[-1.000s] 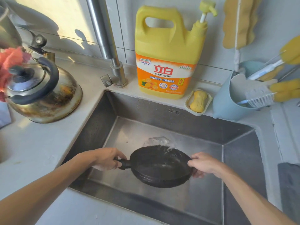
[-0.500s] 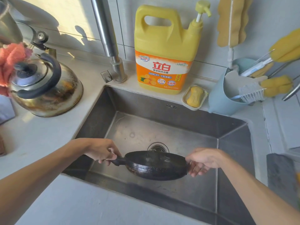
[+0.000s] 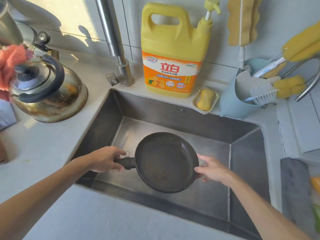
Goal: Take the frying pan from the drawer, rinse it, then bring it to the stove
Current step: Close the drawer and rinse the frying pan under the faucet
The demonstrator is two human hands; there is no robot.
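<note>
The frying pan (image 3: pixel 166 161) hangs over the sink (image 3: pixel 245 153), held at two points. The left hand (image 3: pixel 105 159) is wrapped tightly around the black handle (image 3: pixel 125 162), fingers curled over it. Across the pan from that grip, the right hand (image 3: pixel 212 168) cups the far rim with loosely spread fingers, steadying more than clamping.

A second ago the pan was tipped away from the handle grip and water was running off its far edge into the basin; half a second ago it was coming level, with a little water left inside. Now it faces up and nearly flat, its inside dark and wet-looking with no pool that I can make out, and no stream falls from the tap (image 3: pixel 119 63) beyond the handle hand. I judge the rinse finished and the water poured out, so what remains is the carry to the stove, which is not in view.

Further out beyond the pan stand the detergent jug (image 3: pixel 171 66) and the soap dish (image 3: pixel 206 100) on the back ledge. Out past the left hand, the kettle (image 3: pixel 50 92) sits on the counter (image 3: pixel 43 144), well clear of the pan.
</note>
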